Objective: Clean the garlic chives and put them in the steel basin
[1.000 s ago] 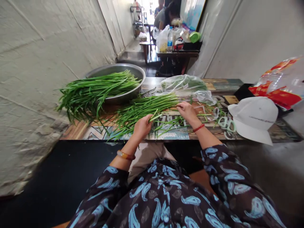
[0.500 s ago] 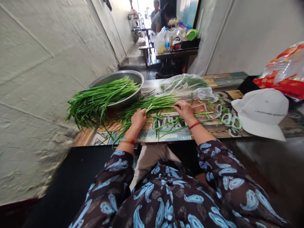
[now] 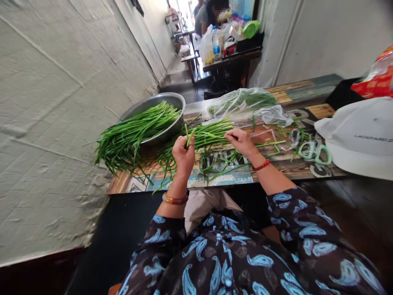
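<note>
Across the bench (image 3: 236,177): your pile of long greens (image 3: 211,133) lay before you, pale ends toward your right hand (image 3: 242,143), leafy ends toward the metal bowl (image 3: 179,99).
Left hand (image 3: 184,159): your fingers were clamped on a few stalks (image 3: 187,140), their ends pointing up at the pile's near side.
Right fingers: thumb and forefinger sat close together by the pale ends; whether they pinched anything, you could not tell.
Pinch: stalks this slender seemed to want a light grip near the pale ends, a few at a time, to avoid bruising or dragging neighbors.
Loose stalks (image 3: 227,164): they were strewn on your side of the pile, where they could tangle with those you handled.
Metal bowl: greens filled it, leaves spilling toward you, easy to catch with your left sleeve.
Plastic bag (image 3: 278,114): behind the pile, its thin film could snag fingers.
Scissors (image 3: 323,155): these lay beyond your right wrist, beside a white cap (image 3: 362,139).
</note>
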The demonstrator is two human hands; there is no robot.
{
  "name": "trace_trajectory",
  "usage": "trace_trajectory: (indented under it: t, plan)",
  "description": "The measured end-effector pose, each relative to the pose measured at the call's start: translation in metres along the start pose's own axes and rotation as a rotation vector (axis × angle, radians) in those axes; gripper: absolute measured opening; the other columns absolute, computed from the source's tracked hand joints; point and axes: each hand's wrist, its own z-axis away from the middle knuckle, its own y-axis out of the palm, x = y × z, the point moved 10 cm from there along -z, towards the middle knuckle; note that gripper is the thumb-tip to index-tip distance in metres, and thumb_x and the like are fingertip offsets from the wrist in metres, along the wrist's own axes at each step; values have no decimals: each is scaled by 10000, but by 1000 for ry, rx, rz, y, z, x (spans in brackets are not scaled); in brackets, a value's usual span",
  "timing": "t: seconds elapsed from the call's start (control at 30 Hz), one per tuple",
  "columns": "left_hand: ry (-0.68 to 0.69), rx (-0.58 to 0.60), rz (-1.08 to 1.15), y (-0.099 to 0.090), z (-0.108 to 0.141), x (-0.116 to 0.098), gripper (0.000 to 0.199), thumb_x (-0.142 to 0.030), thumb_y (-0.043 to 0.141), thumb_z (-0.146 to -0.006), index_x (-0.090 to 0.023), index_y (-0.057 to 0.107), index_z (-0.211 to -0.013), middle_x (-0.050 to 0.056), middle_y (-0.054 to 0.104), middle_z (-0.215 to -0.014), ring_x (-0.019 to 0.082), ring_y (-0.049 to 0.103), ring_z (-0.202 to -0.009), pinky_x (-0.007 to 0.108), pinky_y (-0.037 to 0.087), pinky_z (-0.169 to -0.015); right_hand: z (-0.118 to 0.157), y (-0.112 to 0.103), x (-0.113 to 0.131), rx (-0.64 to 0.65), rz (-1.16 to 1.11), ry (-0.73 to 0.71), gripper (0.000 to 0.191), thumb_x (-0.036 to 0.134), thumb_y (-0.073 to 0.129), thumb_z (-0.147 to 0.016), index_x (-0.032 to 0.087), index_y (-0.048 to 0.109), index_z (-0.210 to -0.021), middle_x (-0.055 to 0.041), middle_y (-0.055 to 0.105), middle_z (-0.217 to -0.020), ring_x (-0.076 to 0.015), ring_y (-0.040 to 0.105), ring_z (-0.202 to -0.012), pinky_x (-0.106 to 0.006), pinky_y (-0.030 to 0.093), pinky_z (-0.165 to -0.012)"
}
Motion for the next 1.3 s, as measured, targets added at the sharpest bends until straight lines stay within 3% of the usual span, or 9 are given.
trace_trajectory:
  t: [0.13, 0.23, 0.37, 0.5, 0.63, 0.87, 1.1, 1.2, 1.3]
  plan:
    - [50, 209, -50, 35, 0, -20, 248, -323, 541, -961, -192, 737, -1037, 56, 653, -902, 181, 595, -844, 272, 442, -771, 1, 9, 6, 85, -39, -34, 172, 300, 599, -910, 211, 724, -834, -50, 733, -863, -192, 650, -835, -336, 506, -820]
    - [46, 402, -118, 71, 11, -15, 228, -339, 610, -926, -203, 759, -1034, 57, 650, -933, 182, 591, -819, 273, 419, -709, 2, 15, 10, 122, -60, -59, 167, 291, 608, -898, 200, 722, -817, -52, 722, -839, -186, 643, -814, -325, 500, -799]
    - [-26, 463, 14, 99, 22, 5, 247, -317, 609, -920, -168, 721, -757, 18, 583, -755, 155, 552, -735, 264, 410, -691, 0, 21, 6, 116, -52, 6, 146, 262, 619, -872, 200, 706, -772, -44, 722, -820, -182, 633, -793, -313, 483, -786]
    - [-116, 459, 243, 112, 29, 22, 210, -310, 620, -895, -159, 712, -781, -4, 594, -734, 139, 558, -730, 250, 424, -709, -1, 3, -21, -54, -72, 227, 189, 271, 561, -891, 183, 685, -778, -22, 678, -749, -166, 589, -733, -291, 454, -728]
    - [-156, 436, 295, 115, 31, 29, 205, -315, 628, -890, -159, 705, -782, -1, 604, -742, 142, 562, -747, 251, 423, -717, 0, -16, -31, -162, -122, 265, 297, 363, 485, -954, 174, 678, -829, -8, 615, -693, -157, 546, -673, -288, 432, -670]
    - [44, 360, 98, 106, 35, 9, 229, -263, 622, -922, -169, 685, -722, 12, 540, -710, 153, 524, -705, 272, 362, -656, 4, 25, 12, 133, -96, -95, 139, 308, 685, -836, 196, 710, -758, -44, 684, -810, -188, 615, -807, -325, 475, -777]
    - [111, 228, -26, 89, 40, 2, 146, -207, 596, -932, -205, 696, -827, 41, 574, -824, 179, 537, -779, 286, 384, -683, 7, -37, -63, -348, -203, 328, 316, 464, 591, -905, 184, 653, -771, 13, 609, -666, -143, 527, -637, -284, 436, -652]
    - [120, 70, -49, 68, 32, 11, 154, -248, 589, -944, -200, 683, -832, 61, 579, -881, 202, 534, -855, 309, 410, -746, 9, -54, -66, -463, -116, 293, 284, 438, 571, -910, 186, 668, -822, -27, 668, -763, -170, 582, -720, -304, 475, -715]
    - [142, -37, -160, 50, 26, 20, 172, -278, 567, -961, -198, 671, -850, 93, 626, -975, 241, 531, -939, 360, 400, -826, 6, -55, -54, -440, 51, 184, 222, 357, 564, -905, 192, 711, -895, -69, 723, -889, -205, 630, -835, -341, 506, -812]
